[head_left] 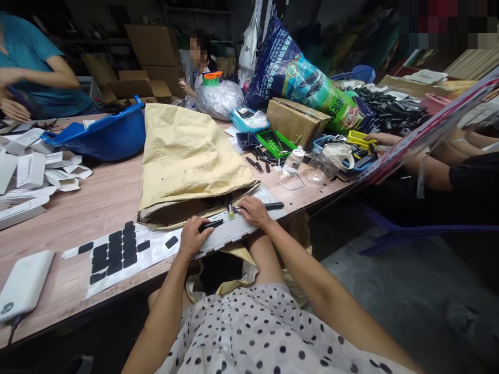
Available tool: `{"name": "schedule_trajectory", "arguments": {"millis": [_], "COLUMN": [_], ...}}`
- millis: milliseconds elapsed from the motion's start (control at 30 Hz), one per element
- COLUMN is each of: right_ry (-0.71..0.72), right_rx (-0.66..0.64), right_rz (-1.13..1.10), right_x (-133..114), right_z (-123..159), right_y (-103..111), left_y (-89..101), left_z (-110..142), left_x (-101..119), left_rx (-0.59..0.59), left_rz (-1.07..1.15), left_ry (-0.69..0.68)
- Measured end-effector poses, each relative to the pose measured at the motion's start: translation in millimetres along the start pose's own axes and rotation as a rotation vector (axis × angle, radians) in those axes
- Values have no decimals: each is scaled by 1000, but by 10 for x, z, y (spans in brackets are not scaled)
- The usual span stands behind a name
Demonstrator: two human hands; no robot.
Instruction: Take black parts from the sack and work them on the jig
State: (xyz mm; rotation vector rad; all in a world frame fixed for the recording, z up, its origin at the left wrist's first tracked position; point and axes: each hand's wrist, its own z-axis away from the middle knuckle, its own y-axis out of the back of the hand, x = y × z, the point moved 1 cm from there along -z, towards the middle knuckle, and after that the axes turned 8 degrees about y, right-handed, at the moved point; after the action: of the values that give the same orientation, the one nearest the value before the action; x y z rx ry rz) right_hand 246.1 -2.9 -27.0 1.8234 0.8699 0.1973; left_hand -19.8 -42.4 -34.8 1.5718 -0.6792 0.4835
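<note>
My left hand (pixel 192 237) rests on a white backing sheet (pixel 156 249) at the table's front edge, fingers closed round a slim black part (pixel 211 225). My right hand (pixel 254 211) lies just to its right, fingers curled over another long black part (pixel 272 206) with a small yellow-green tip (pixel 231 210) beside it. Several black adhesive pads (pixel 115 253) sit in rows on the sheet's left half. A large tan paper sack (pixel 187 156) lies directly behind both hands.
A white power bank (pixel 24 283) lies at the near left. White folded cartons (pixel 35 174) and a blue basin (pixel 105 136) sit at the back left. Green tray (pixel 276 143), plastic bottle (pixel 292 162), clear jug (pixel 331 161) stand right. Other people work at left, back and right.
</note>
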Motion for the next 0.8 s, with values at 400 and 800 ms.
{"name": "schedule_trajectory", "arguments": {"millis": [400,800], "right_ry": [-50,-132], "right_rx": [145,85], "right_rz": [-188,-162], "right_x": [-942,-902], "right_z": [-49,13], "right_y": [-36,-53], "left_y": [-75,-99], "left_z": [-28,-37], "left_x": [-3,3], "left_rx": [12,46], "left_rz": [-4,-21], "left_ry": [51,52]}}
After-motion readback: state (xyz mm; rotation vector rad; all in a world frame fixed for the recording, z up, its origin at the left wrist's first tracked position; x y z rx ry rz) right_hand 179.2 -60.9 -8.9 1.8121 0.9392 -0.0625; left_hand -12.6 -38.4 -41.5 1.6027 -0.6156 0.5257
